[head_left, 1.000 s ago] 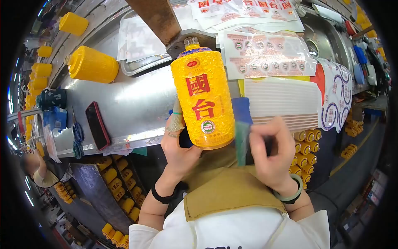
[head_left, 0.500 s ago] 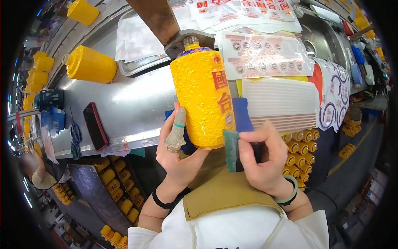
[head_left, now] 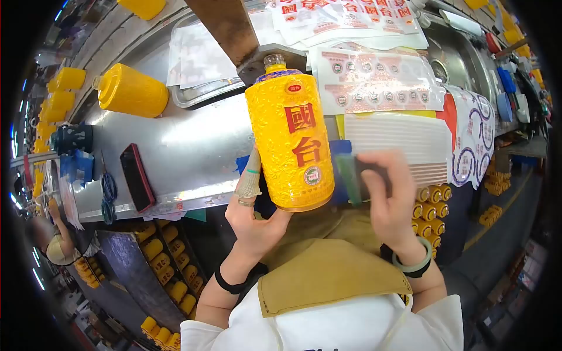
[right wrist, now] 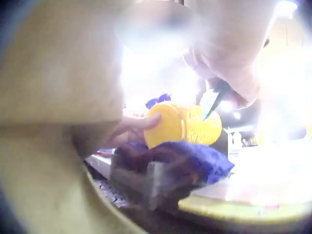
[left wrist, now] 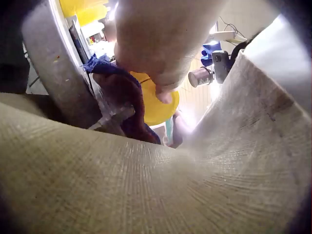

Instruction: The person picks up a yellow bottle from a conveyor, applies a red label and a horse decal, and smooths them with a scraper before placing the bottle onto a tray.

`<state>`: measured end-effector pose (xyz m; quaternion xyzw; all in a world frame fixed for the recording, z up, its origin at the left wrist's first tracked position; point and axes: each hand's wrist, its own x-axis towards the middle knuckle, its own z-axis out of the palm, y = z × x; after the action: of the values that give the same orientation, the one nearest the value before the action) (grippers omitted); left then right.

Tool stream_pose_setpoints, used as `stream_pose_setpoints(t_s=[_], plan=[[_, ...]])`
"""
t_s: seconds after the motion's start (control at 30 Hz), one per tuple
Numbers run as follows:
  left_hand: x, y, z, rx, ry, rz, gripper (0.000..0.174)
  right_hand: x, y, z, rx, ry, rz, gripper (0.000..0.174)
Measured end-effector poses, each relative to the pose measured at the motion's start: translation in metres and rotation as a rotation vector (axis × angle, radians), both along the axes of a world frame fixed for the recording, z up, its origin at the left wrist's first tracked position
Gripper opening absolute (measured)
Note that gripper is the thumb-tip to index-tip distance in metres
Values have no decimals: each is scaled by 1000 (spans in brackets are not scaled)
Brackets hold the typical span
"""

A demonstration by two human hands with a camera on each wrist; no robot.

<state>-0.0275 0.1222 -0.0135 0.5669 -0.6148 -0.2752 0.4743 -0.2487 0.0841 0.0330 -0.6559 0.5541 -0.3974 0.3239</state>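
Note:
A yellow embossed bottle (head_left: pixel 287 140) with red characters and a small round emblem lies tilted in the head view, its glass neck at a metal bracket (head_left: pixel 257 61). My left hand (head_left: pixel 252 225) holds it by the lower left side, thumb at the base, a ribbed cover (head_left: pixel 248 182) on one finger. In the right wrist view that thumb lies against the bottle's round base (right wrist: pixel 165 127). Between the fingers and thumb of my right hand (head_left: pixel 391 196) is a flat green scraper (head_left: pixel 349 178), just right of the bottle. Blue cloth (right wrist: pixel 200 158) lies under the bottle.
Label sheets (head_left: pixel 374 79) and a stack of striped sheets (head_left: pixel 398 140) lie right of the bottle. To the left are another yellow bottle (head_left: pixel 133 90), a phone (head_left: pixel 138 178) and scissors (head_left: pixel 108 196). Racks of yellow bottles (head_left: pixel 430 213) stand below the metal bench's edge.
The bottle turned so its characters swung right, then partly back toward the middle. The scraper in my right hand went down to the bottle's lower right edge, then up and right, away from it.

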Motion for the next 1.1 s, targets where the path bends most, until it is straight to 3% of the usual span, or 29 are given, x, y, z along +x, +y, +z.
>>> stream_pose_setpoints(t_s=[0.1,0.17,0.37,0.43,0.5,0.57,0.6,0.7,0.73,0.77,0.83,0.93,0.97,1.03,1.1], plan=[[-1,7,6,30,-25,-11,85,5,-12,22,-148,-27,107,31],[-3,7,6,45,-4,-3,86,11,-28,28,-278,103,515,34],[-4,9,3,45,-25,49,85,16,-71,53,-513,252,423,38],[-9,0,2,-41,107,127,84,21,-61,48,-331,101,673,35],[-9,-2,-2,18,192,109,85,25,-64,35,-483,149,606,30],[-4,-1,-1,-44,-18,60,85,17,-90,34,-631,233,425,25],[-2,2,-6,-1,40,41,85,12,-101,25,-769,288,288,21],[1,2,-12,98,138,29,87,8,-103,18,-847,259,285,20],[0,2,-9,99,136,32,87,6,-95,19,-853,265,414,23],[-2,0,-3,75,114,37,88,7,-82,17,-853,263,415,23],[-6,-4,0,45,94,41,89,12,-58,9,-873,127,716,30],[-4,-2,-8,127,203,37,90,16,-56,25,-819,176,848,35],[-4,-2,-10,127,202,38,90,17,-66,23,-820,175,848,35],[-5,-3,-11,93,149,45,87,22,-106,16,-704,288,500,33],[-10,-7,0,68,181,96,82,21,-139,24,-929,348,313,35]])
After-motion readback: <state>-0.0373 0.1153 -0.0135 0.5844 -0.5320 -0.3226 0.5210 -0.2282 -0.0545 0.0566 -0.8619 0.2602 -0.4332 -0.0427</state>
